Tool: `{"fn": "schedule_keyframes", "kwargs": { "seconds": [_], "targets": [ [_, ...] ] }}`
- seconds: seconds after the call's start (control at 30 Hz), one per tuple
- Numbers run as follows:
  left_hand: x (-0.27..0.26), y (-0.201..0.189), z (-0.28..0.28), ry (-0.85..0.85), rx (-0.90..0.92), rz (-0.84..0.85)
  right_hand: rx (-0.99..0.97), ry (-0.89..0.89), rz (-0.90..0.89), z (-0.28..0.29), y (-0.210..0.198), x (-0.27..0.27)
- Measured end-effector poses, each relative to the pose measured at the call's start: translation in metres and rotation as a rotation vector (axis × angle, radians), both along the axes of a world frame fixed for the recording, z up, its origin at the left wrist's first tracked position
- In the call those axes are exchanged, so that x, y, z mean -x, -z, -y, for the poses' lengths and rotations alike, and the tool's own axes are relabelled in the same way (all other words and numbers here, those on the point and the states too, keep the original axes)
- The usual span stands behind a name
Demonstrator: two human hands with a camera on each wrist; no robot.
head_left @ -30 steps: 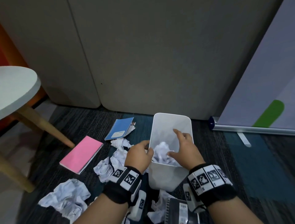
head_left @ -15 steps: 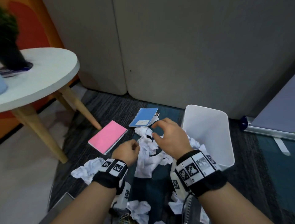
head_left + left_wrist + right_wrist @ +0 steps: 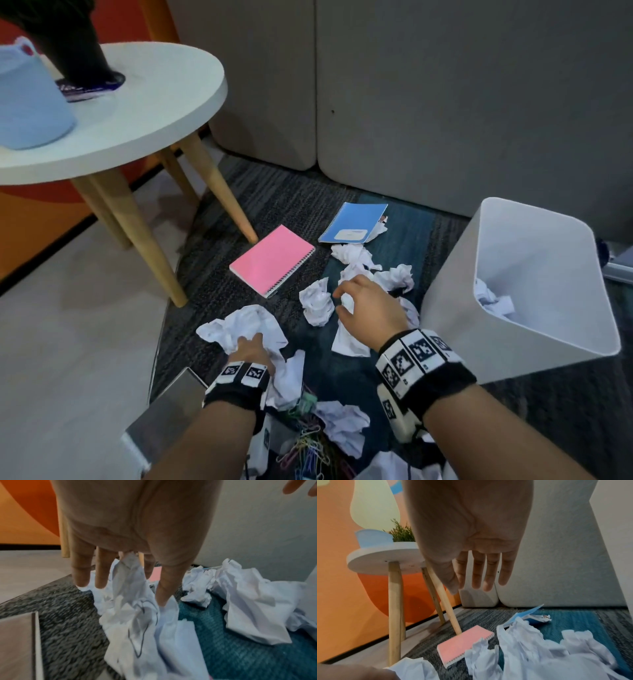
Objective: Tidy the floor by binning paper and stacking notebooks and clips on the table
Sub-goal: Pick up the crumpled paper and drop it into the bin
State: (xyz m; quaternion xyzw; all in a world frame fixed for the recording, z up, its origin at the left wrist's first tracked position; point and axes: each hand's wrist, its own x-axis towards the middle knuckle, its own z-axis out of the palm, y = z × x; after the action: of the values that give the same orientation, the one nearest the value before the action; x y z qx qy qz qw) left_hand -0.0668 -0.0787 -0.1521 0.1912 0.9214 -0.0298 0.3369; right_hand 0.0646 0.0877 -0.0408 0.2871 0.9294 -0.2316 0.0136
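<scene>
Several crumpled white papers lie on the carpet. My left hand [image 3: 250,342] [image 3: 128,592] presses straight fingers and thumb down into a large crumpled sheet [image 3: 239,323] [image 3: 133,615]. Beside another paper ball [image 3: 317,301], my right hand [image 3: 339,301] [image 3: 476,586] hovers with relaxed fingers and holds nothing. The white bin [image 3: 445,308] stands to the right with paper inside [image 3: 493,301]. A pink notebook [image 3: 272,260] [image 3: 464,645] and a blue notebook [image 3: 354,222] [image 3: 527,614] lie further back. Coloured paper clips [image 3: 308,448] are heaped near my left wrist.
The round white table [image 3: 154,113] [image 3: 385,558] stands at the left on wooden legs [image 3: 150,246]. It carries a pale blue basket [image 3: 30,102] and a dark plant pot [image 3: 85,51]. Grey panels [image 3: 445,102] close the back. A flat grey object [image 3: 164,411] lies at the lower left.
Both hands left the bin and moved left over the scattered paper. My left hand came down onto the large crumpled sheet. The view swung left, so the table now shows more.
</scene>
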Motion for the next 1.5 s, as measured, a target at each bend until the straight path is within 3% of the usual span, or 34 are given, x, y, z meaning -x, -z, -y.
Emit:
{"fn": "schedule_keyframes", "kwargs": {
  "seconds": [0.3,0.47,0.6,0.7,0.87,1.13,1.23,1.33,1.5],
  "targets": [
    [0.01,-0.001,0.006,-0.037,-0.197,-0.09,0.046,0.009,0.118,0.0,0.023,-0.01],
    [0.019,-0.039,-0.016,-0.162,-0.47,-0.145,0.068,0.04,0.083,-0.007,0.016,-0.014],
    [0.01,-0.077,-0.047,-0.136,-0.67,-0.113,0.116,-0.019,0.023,-0.011,0.007,-0.015],
    [-0.006,-0.107,-0.067,-0.092,-0.779,-0.108,0.091,-0.05,0.081,-0.012,0.002,-0.017],
    [-0.022,-0.141,-0.088,-0.017,-0.923,-0.093,-0.056,0.049,-0.028,-0.027,-0.006,-0.027],
    [-0.046,-0.186,-0.107,-0.102,-1.23,-0.223,-0.092,0.177,-0.179,-0.043,-0.071,-0.043],
    [-0.061,-0.195,-0.122,-0.06,-1.22,-0.148,-0.129,0.286,-0.268,-0.061,-0.104,-0.061],
    [-0.087,-0.194,-0.143,0.131,-1.083,-0.027,-0.119,0.43,-0.34,-0.085,-0.123,-0.091],
    [-0.138,-0.187,-0.179,0.288,-0.898,0.076,-0.09,0.579,-0.292,-0.11,-0.118,-0.133]
  ]
}}
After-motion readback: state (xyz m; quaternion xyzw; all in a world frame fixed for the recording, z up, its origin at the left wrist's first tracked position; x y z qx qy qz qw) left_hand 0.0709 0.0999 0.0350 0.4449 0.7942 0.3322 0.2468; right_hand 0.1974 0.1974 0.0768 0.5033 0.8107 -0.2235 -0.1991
